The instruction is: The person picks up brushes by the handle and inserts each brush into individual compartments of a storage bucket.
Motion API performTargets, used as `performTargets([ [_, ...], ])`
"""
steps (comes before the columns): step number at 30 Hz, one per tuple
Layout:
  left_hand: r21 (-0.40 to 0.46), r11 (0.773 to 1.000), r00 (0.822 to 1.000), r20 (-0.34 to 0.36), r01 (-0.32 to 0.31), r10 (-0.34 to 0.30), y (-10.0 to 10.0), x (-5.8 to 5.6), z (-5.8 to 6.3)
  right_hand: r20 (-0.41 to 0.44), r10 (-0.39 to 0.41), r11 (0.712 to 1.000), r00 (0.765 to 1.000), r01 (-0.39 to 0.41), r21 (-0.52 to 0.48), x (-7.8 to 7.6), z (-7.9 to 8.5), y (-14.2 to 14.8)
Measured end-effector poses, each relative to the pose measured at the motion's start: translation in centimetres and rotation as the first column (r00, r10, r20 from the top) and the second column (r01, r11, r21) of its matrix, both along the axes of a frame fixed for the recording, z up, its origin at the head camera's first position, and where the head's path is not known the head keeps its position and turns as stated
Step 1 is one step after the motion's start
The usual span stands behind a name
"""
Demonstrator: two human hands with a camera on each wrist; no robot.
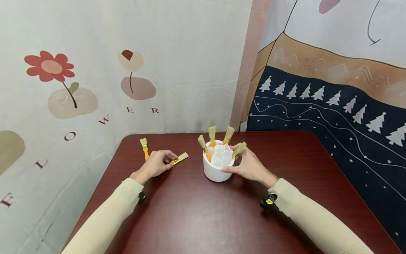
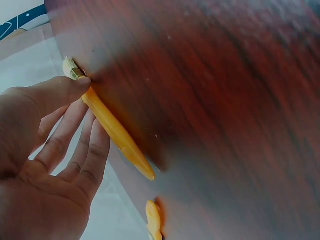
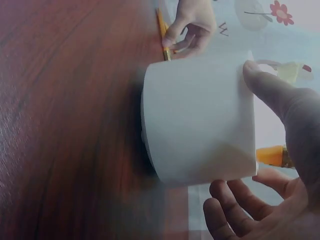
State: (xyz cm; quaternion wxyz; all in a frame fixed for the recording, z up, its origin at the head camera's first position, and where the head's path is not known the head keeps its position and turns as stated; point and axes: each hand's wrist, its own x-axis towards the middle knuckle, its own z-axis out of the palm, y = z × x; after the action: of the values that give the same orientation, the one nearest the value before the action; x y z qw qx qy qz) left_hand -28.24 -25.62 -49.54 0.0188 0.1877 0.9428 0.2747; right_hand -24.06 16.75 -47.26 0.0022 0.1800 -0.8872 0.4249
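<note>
My left hand [image 1: 156, 163] pinches a paintbrush [image 1: 181, 157] near its metal band, thumb on top. Pale bristles point right; in the left wrist view its yellow handle [image 2: 120, 135] runs past the fingers, close over the tabletop. A white round brush holder [image 1: 217, 173] stands on the table to the right, divided inside into compartments. Several paintbrushes lean outward in it, bristles up, such as this one at the back [image 1: 211, 133]. Around the holder's right side my right hand [image 1: 250, 166] holds on, thumb at the front rim; in the right wrist view its fingers are beside the wall.
Beyond my left hand, another yellow-handled paintbrush [image 1: 144, 147] lies on the dark red wooden table [image 1: 190, 218]. Behind the table's far edge hangs a pale cloth [image 1: 196, 70] with flowers and letters. A dark blue cloth [image 1: 285, 109] with white trees hangs at the right.
</note>
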Motion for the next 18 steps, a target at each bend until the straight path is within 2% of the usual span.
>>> performTargets([
  [10, -0.019, 0.999, 0.999, 0.018, 0.030, -0.030, 0.8, 0.2, -0.1, -0.047, -0.047, 0.999, 0.998, 0.047, 0.005, 0.9, 0.0, -0.7],
  [18, -0.022, 0.998, 0.998, 0.001, 0.061, -0.061, 1.2, 0.2, 0.0, -0.059, -0.114, 0.993, 0.992, 0.116, 0.018, 1.4, 0.0, -1.4],
])
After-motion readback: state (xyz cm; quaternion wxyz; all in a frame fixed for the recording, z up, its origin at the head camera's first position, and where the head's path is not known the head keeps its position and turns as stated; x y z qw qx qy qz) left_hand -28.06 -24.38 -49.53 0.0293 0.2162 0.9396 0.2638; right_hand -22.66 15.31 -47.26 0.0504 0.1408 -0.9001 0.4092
